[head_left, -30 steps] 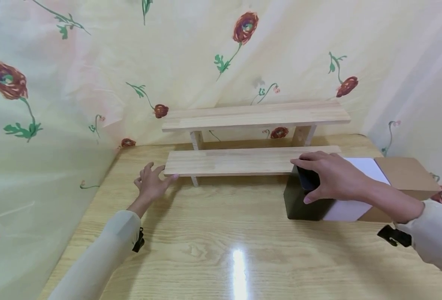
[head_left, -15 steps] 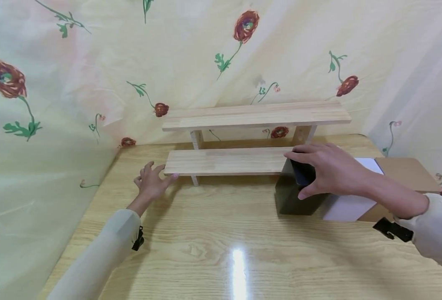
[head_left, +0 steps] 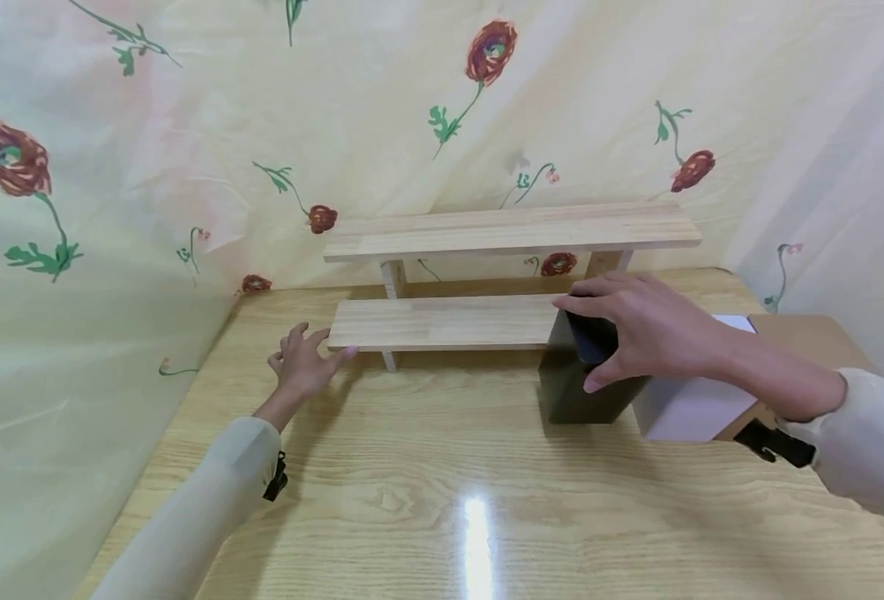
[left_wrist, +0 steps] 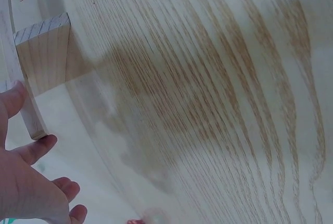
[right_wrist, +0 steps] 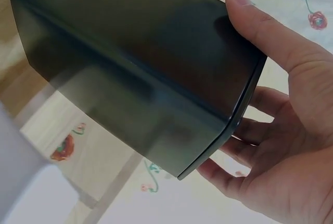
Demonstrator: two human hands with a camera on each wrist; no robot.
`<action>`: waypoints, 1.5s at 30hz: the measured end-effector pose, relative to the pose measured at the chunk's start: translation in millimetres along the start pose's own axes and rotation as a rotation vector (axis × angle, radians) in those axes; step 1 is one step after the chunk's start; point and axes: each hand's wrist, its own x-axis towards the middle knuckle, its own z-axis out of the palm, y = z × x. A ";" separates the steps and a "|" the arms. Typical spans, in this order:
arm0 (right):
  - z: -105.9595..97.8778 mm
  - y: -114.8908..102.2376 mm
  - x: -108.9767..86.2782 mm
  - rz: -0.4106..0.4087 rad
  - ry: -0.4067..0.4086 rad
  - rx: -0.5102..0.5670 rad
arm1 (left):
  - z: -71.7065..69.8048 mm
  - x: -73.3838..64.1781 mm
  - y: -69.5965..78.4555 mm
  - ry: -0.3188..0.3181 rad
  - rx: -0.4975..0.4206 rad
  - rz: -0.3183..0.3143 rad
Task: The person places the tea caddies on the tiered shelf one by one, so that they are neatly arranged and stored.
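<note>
My right hand (head_left: 647, 329) grips a tall black box (head_left: 580, 383) by its top end, its thumb on one long face and its fingers on the far side. In the right wrist view the black box (right_wrist: 130, 67) fills much of the frame, its edges rounded. It stands tilted in front of the right part of a two-tier wooden shelf (head_left: 442, 321), overlapping the lower board. My left hand (head_left: 305, 367) holds the left end of that lower board between thumb and index finger. Up close, the board (left_wrist: 31, 112) lies between those two fingertips, the other fingers loose below.
Right of the black box stand a white box (head_left: 685, 412) and a brown cardboard box (head_left: 809, 337), partly hidden by the right forearm. The shelf's upper board (head_left: 512, 229) runs along the flowered backdrop (head_left: 382, 108). Everything rests on a light wood-grain tabletop (head_left: 382, 500).
My right hand has moved left and slightly up with the black box, which has come away from the white box and tilted. The left hand has kept its place at the shelf end.
</note>
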 end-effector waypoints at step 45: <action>-33.5 -37.6 101.9 -0.152 -0.071 0.047 | 1.5 1.6 -0.9 0.012 0.004 0.028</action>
